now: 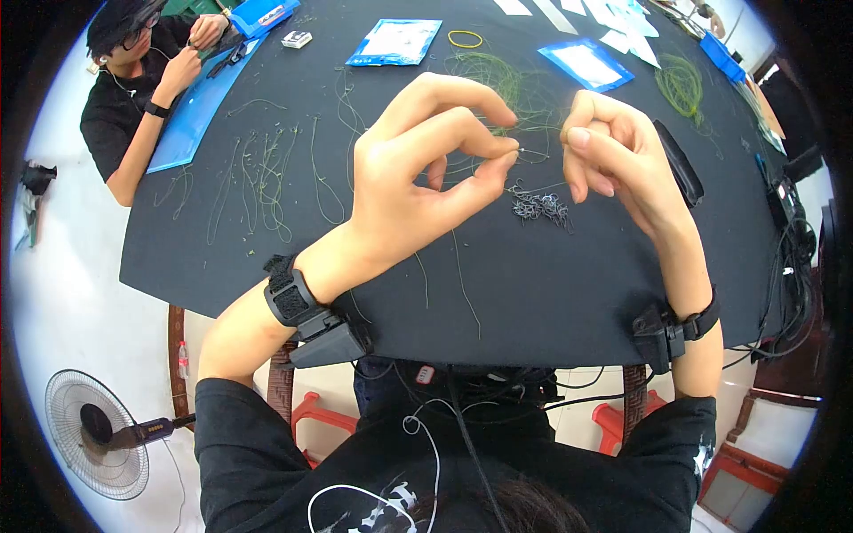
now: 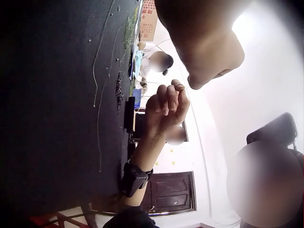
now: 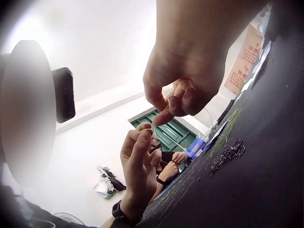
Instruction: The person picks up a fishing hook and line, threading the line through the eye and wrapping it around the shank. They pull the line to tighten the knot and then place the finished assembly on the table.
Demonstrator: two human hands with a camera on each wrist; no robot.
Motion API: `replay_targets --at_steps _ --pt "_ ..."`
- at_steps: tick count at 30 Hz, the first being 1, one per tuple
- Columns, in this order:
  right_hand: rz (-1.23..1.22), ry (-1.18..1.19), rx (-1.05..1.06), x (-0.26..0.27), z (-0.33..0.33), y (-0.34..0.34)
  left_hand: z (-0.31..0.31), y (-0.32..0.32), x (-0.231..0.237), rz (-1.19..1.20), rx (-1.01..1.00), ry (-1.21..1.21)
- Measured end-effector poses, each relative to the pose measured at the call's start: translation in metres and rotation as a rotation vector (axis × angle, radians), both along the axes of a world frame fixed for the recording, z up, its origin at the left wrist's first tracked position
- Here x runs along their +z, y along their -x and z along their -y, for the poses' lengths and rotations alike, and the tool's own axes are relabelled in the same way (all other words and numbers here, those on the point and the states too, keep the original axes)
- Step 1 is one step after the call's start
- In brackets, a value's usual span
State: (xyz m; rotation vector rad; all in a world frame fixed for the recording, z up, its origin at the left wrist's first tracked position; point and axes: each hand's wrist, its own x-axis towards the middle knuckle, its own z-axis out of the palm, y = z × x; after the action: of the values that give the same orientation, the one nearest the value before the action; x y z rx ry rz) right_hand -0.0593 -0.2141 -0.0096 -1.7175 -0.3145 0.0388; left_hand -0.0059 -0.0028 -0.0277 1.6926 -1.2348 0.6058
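Note:
In the head view my left hand [image 1: 409, 155] is held over the table, thumb and index finger pinched together on thin fishing line with a tiny glinting bit at the fingertips. What that bit is, I cannot tell. Facing it, my right hand [image 1: 617, 151] pinches the line between thumb and index finger, its other fingers curled. A short gap separates the hands. Below them lies a pile of small dark fishing hooks [image 1: 539, 208]. Behind the fingers spreads a loose tangle of green fishing line [image 1: 484, 75].
Cut lengths of line [image 1: 267, 182] lie on the left of the black table [image 1: 569, 293]. Farther back are blue-white packets [image 1: 395, 43], a yellow ring [image 1: 465, 39] and another green coil [image 1: 680, 86]. A black case [image 1: 678, 164] lies beside my right hand. Another person [image 1: 133, 98] works at the left.

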Motion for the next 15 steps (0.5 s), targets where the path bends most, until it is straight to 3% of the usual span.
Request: replay_targets --at_steps 15 --pt "0.05 -0.084 0.076 -0.0051 0.0001 0.001 -0.001 -0.0001 -0.002 0.029 -0.064 0.019"
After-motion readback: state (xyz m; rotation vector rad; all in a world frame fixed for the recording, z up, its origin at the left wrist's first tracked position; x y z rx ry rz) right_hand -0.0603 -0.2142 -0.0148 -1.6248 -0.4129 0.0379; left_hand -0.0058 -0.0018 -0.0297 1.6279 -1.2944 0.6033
